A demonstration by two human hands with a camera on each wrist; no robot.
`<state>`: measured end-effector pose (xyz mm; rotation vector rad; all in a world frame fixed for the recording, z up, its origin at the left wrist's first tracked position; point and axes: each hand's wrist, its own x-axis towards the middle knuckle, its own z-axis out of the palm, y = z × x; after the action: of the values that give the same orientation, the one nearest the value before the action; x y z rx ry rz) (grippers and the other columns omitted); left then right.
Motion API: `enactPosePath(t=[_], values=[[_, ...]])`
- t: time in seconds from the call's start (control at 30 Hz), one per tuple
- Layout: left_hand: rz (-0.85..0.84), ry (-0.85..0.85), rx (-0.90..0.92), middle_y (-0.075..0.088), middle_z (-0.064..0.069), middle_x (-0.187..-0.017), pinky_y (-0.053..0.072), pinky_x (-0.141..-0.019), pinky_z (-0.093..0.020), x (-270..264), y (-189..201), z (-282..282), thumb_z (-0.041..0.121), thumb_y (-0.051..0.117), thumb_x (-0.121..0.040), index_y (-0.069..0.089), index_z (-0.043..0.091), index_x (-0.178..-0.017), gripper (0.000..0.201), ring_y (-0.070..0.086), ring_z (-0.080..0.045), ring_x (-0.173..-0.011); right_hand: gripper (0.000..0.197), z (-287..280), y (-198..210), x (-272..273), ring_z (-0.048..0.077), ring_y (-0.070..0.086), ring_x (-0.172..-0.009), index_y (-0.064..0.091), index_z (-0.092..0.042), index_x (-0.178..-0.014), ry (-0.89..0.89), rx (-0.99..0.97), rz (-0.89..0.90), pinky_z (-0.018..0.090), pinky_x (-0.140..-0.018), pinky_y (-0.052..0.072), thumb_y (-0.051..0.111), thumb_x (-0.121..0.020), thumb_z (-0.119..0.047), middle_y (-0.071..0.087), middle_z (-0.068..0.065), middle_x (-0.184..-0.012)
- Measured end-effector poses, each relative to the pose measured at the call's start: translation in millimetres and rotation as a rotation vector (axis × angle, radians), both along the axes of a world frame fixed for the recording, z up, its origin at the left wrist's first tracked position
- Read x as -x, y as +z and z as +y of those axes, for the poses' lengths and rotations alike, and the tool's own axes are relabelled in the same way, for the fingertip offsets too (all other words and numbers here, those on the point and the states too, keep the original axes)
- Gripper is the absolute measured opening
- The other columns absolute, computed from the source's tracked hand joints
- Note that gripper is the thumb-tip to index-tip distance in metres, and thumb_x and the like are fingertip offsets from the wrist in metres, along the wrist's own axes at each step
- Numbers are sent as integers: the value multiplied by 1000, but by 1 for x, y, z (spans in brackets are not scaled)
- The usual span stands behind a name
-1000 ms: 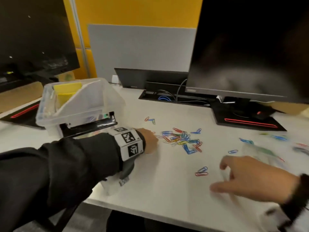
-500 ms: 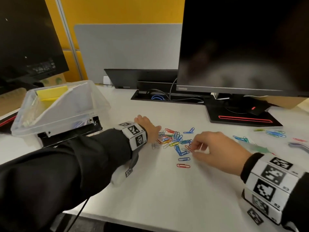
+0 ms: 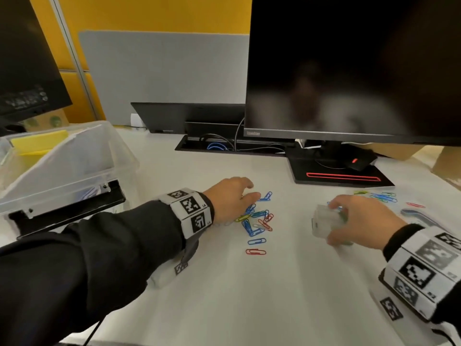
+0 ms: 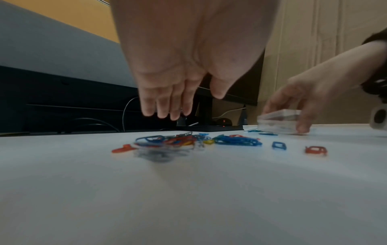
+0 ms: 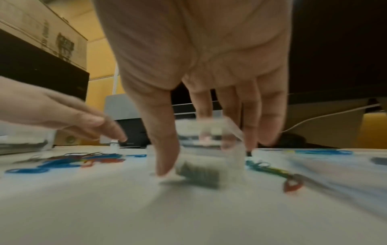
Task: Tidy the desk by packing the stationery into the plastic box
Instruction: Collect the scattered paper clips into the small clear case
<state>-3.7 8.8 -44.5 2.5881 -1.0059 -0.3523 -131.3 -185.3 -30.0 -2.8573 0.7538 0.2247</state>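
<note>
A loose pile of coloured paper clips [image 3: 257, 218] lies mid-desk, with single blue [image 3: 257, 241] and red [image 3: 255, 251] clips nearer me. My left hand [image 3: 249, 193] hovers over the pile's far left edge, fingers hanging relaxed [image 4: 167, 112] and holding nothing. To the right, my right hand [image 3: 339, 221] grips a small clear plastic case [image 3: 321, 222] standing on the desk, thumb on its near side and fingers on its far side [image 5: 251, 132]. More clips [image 3: 381, 197] lie beyond that hand. The large clear plastic box [image 3: 62, 166] sits tilted at far left, holding yellow sticky notes [image 3: 37, 143].
A big dark monitor [image 3: 349, 71] stands behind the clips on a black base [image 3: 341, 176], with a mouse [image 3: 359, 161] on it. A cable tray [image 3: 224, 146] runs along the back. A second monitor [image 3: 25, 58] stands at left, cardboard boxes [image 3: 446, 161] at right.
My right hand left the clip pile, moved right and took hold of the small clear case. My left hand edged forward over the pile.
</note>
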Motion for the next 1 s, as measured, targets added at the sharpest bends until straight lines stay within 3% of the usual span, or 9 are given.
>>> enactPosePath(t=[0.2, 0.3, 0.37, 0.5, 0.6, 0.7, 0.8, 0.87, 1.0], values=[[-5, -172, 142, 47, 4, -137, 38, -95, -21, 10, 7, -2, 50, 51, -86, 38, 24, -137, 59, 46, -10, -121, 67, 35, -2, -9, 14, 50, -95, 54, -31, -119, 171, -162, -283, 26, -82, 44, 82, -59, -41, 55, -5, -107], [-47, -258, 219, 53, 5, -130, 42, -90, -18, 13, 6, -4, 47, 63, -80, 39, 24, -135, 63, 50, -6, -108, 67, 46, -3, -17, 10, 50, -91, 57, -26, -116, 252, -214, -415, 18, -72, 37, 84, -57, -38, 55, -8, -100], [-87, -273, 267, 56, 4, -124, 46, -85, -19, 13, 6, -5, 40, 67, -80, 44, 24, -131, 58, 52, -7, -99, 62, 50, -4, -20, 9, 51, -94, 57, -24, -118, 300, -244, -459, 16, -74, 40, 82, -62, -32, 57, -7, -105], [-245, -197, 313, 63, -2, -111, 45, -80, -20, 8, 8, -4, 25, 59, -88, 59, 16, -114, 27, 54, -12, -87, 48, 52, -7, -21, 10, 55, -99, 53, -23, -123, 327, -301, -475, 24, -92, 47, 70, -79, -19, 61, -4, -114], [-307, -140, 335, 65, -4, -106, 39, -74, -17, 2, 5, -3, 22, 52, -92, 62, 13, -107, 20, 48, -9, -81, 50, 50, -11, -19, 8, 51, -101, 48, -23, -128, 271, -242, -427, 18, -89, 41, 66, -82, -23, 57, -5, -119], [-316, -63, 370, 64, -6, -101, 41, -72, -22, -3, 4, -3, 28, 50, -93, 60, 11, -104, 22, 48, -11, -77, 40, 40, -11, -12, 12, 52, -106, 52, -20, -124, 171, -142, -426, 21, -88, 40, 60, -85, -27, 56, -2, -122], [-370, 2, 375, 64, -9, -91, 44, -69, -26, -10, 4, -1, 32, 46, -95, 58, 9, -100, 27, 51, -17, -74, 40, 26, -10, 1, 24, 45, -120, 46, -12, -127, -56, 43, -169, 35, -98, 41, 48, -91, -30, 45, 8, -129], [-390, 30, 356, 64, -9, -86, 47, -67, -29, -16, 3, 2, 35, 43, -95, 58, 9, -101, 30, 56, -20, -74, 43, 21, -10, 12, 28, 41, -122, 41, -7, -129, -153, 140, 96, 36, -100, 38, 40, -95, -32, 39, 13, -131], [-381, 62, 314, 66, -12, -86, 54, -73, -36, -25, 2, 4, 38, 43, -95, 58, 10, -102, 33, 61, -26, -77, 37, 20, -14, 20, 28, 42, -121, 45, -6, -125, -114, 157, 259, 33, -102, 36, 31, -96, -26, 36, 16, -132]])
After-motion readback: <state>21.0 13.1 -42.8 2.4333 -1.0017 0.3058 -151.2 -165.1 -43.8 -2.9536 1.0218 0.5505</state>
